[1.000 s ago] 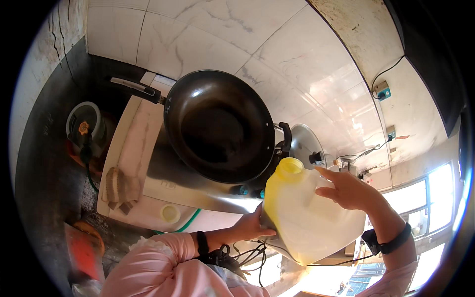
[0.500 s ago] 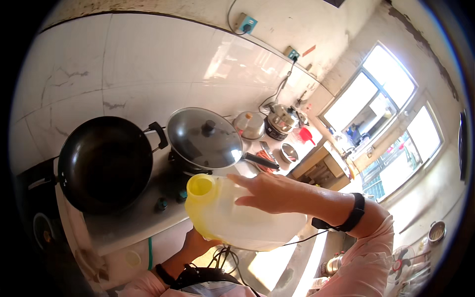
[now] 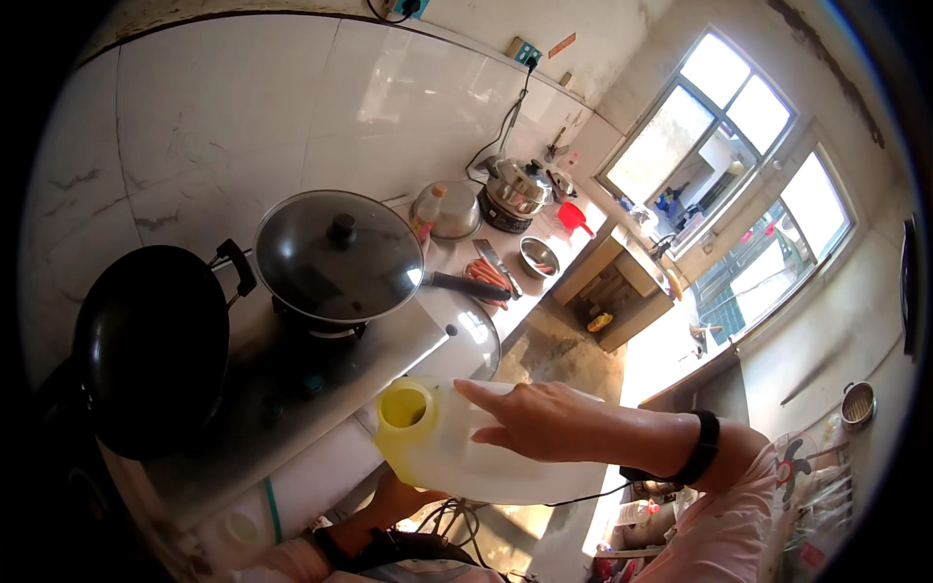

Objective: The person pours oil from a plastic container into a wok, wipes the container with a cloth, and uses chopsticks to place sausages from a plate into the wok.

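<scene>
View: swung right since half a second before; the window [image 3: 739,165] and the far run of bench [image 3: 544,282] had come in, and the wok [image 3: 146,345] had slid to the left edge, where a second before it sat mid-frame.
Bench: long, pale, along a tiled wall; it carried everything below.
Wok: black, empty, uncovered, on the near burner of the stove [image 3: 292,389].
Lidded pan: on the next burner, just right of the wok, glass lid [image 3: 337,255] on, handle pointing right. It had shifted with the view only, not on the stove.
Jug: pale plastic jug [image 3: 486,447] with open yellow neck, cap off, carried tipped on its side in front of the stove edge, mouth toward the wok, no stream seen. Held the same way through all three frames; lower and nearer the person than before.
Right hand: right hand [image 3: 535,420] lay flat over the jug's top, fingers spread forward toward the neck, pressing it steady.
Left hand: left hand [image 3: 394,500] cupped under the jug's base, mostly hidden; it bore the weight.
Far bench: steel bowls, cooker pot, red scoop [image 3: 573,216], knife; untouched, well apart.
Reading: jug probably lifted and aimed, pouring not begun.
</scene>
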`<action>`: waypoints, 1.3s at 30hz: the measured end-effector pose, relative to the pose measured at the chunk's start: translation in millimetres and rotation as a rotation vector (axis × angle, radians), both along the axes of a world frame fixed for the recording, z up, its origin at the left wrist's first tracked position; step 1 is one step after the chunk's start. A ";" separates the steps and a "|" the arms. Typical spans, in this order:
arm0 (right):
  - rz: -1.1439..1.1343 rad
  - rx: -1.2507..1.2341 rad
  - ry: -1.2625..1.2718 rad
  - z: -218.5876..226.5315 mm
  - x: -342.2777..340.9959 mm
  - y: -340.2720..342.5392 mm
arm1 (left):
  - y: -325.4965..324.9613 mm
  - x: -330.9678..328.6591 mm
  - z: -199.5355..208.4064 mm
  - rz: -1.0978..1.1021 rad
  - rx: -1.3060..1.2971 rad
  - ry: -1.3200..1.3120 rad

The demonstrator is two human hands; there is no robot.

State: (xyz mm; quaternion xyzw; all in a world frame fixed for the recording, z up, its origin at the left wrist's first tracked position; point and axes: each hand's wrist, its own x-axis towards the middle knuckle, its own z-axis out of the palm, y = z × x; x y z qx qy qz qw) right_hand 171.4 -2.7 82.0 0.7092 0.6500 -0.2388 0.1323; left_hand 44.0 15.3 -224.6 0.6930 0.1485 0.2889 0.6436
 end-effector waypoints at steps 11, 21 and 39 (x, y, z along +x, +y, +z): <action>-0.076 -0.043 -0.035 -10.8 7.1 -4.6 | -0.3 7.1 -4.5 -0.123 -0.048 0.039; 0.104 -0.015 -0.118 -8.2 -16.8 21.9 | 5.0 -8.8 -6.1 -0.005 -0.189 -0.004; 0.350 -0.041 -0.187 6.9 -93.2 118.6 | 45.3 -62.0 23.8 0.109 -0.332 0.013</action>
